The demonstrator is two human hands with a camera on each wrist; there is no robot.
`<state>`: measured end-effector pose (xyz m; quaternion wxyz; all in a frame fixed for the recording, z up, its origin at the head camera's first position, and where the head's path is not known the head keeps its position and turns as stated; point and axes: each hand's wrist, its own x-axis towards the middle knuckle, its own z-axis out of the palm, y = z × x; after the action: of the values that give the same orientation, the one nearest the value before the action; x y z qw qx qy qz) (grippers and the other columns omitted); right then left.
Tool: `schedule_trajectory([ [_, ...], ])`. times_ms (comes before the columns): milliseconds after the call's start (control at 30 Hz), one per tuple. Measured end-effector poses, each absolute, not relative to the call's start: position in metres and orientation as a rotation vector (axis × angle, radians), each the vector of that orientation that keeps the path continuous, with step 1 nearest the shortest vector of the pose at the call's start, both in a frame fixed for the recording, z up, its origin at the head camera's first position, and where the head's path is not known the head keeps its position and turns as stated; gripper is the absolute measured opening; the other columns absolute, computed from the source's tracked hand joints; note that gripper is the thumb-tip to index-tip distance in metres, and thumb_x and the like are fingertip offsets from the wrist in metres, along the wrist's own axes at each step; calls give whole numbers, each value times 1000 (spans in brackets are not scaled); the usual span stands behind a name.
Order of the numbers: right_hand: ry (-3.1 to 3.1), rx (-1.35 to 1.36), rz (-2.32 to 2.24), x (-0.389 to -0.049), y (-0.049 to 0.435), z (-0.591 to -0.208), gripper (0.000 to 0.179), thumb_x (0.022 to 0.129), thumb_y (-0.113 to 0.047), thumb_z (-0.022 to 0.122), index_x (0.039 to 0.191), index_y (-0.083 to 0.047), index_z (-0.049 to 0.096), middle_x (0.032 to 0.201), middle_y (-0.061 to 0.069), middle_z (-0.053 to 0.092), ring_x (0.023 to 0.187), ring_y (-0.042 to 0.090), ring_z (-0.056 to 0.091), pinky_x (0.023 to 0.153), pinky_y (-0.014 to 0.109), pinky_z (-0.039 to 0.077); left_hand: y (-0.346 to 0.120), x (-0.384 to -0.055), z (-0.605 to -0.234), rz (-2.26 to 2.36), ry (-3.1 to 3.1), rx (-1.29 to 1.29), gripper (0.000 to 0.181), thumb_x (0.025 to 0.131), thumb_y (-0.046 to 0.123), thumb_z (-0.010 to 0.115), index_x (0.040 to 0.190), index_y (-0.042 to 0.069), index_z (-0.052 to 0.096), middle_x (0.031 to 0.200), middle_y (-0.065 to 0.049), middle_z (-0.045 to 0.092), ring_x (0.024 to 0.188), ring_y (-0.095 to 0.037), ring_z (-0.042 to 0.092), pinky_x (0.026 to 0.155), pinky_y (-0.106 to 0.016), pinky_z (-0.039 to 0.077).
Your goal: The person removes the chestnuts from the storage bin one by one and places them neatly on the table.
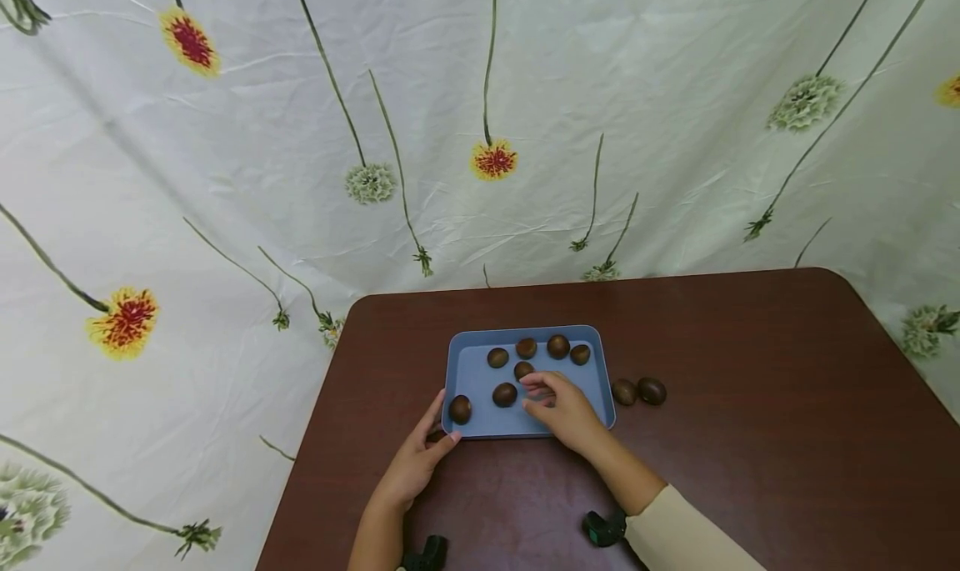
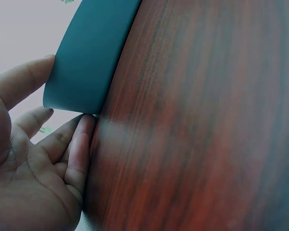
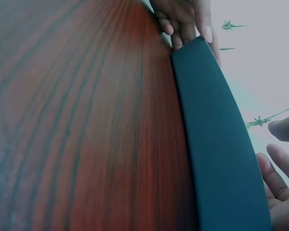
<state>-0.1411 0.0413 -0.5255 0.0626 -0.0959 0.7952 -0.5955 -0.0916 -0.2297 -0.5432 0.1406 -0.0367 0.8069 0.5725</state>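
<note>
A shallow blue tray (image 1: pixel 480 425) lies on the table and bears several dark brown, roundish things (image 1: pixel 505 394) that look like small fruits or nuts; their exact kind cannot be told. My left hand (image 1: pixel 415 464) grips the tray's near left corner, thumb on the front wall and fingers round the side, as the left wrist view also shows. Above the tray's right half hovers my right hand (image 1: pixel 564 411), its fingers loosely bent and apart from the thumb. Its fingertips are beside one brown thing (image 1: pixel 523 371), partly covering it; nothing shows between them.
Two more brown things (image 1: pixel 652 391) lie on the dark wooden table (image 1: pixel 765 404), just right of the tray. A white flowered cloth (image 1: pixel 660 79) hangs behind the table. Both wrists carry black devices (image 1: pixel 604 528).
</note>
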Motion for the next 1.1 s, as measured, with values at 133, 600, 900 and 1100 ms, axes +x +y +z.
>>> schedule_trajectory([
  [133, 2431, -338, -1783, -147, 35, -529, 32, 91, -8, 74, 122, -4, 68, 118, 9, 66, 110, 27, 65, 90, 32, 54, -230, -92, -543, 1654, 2330, -109, 74, 100, 31, 65, 159, 45, 22, 167, -6, 28, 143, -34, 41, 110, -54, 39],
  [600, 2564, -419, -1579, -159, 22, -535, 29, 91, -16, 75, 119, -11, 71, 114, 3, 66, 106, 20, 64, 89, 37, 53, -229, -92, -545, 1653, 2327, -115, 74, 99, 34, 66, 158, 47, 22, 168, -3, 26, 145, -35, 39, 111, -57, 38],
  [900, 2592, -467, -1528, -162, 21, -540, 35, 90, -14, 77, 123, -9, 70, 117, 4, 66, 106, 19, 63, 88, 36, 53, -230, -91, -545, 1656, 2323, -114, 74, 100, 32, 65, 158, 47, 22, 166, -6, 29, 140, -34, 45, 109, -53, 41],
  [1100, 2611, -547, -1465, -161, 20, -540, 42, 90, -14, 77, 131, -8, 67, 130, 7, 66, 114, 24, 62, 97, 45, 51, -229, -90, -544, 1655, 2324, -113, 74, 100, 34, 65, 158, 47, 22, 168, -5, 26, 142, -34, 42, 109, -54, 41],
])
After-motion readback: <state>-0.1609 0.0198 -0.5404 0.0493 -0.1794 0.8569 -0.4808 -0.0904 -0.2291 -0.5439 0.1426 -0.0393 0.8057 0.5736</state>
